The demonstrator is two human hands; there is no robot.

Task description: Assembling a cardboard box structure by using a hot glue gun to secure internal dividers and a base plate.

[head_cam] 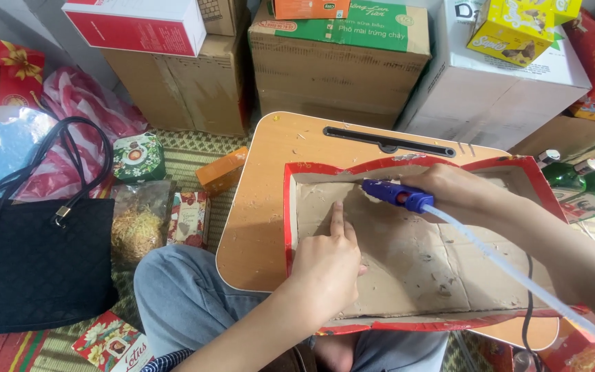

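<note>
Your right hand [449,189] grips the blue glue gun [397,195], nozzle aimed left at the far corner of the shallow red-rimmed cardboard tray [408,269]; your left hand [325,265], nearer you, presses one forefinger just below that nozzle.

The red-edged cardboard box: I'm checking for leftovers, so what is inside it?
Inside the red-edged cardboard box: bare brown cardboard, the left hand, the blue glue gun in the right hand. Beneath the hands is hidden.

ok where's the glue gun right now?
In the head view, the blue glue gun is in the right hand, right of centre, its nozzle at the upper left inside wall of the red-rimmed cardboard tray, above the left hand.
</note>
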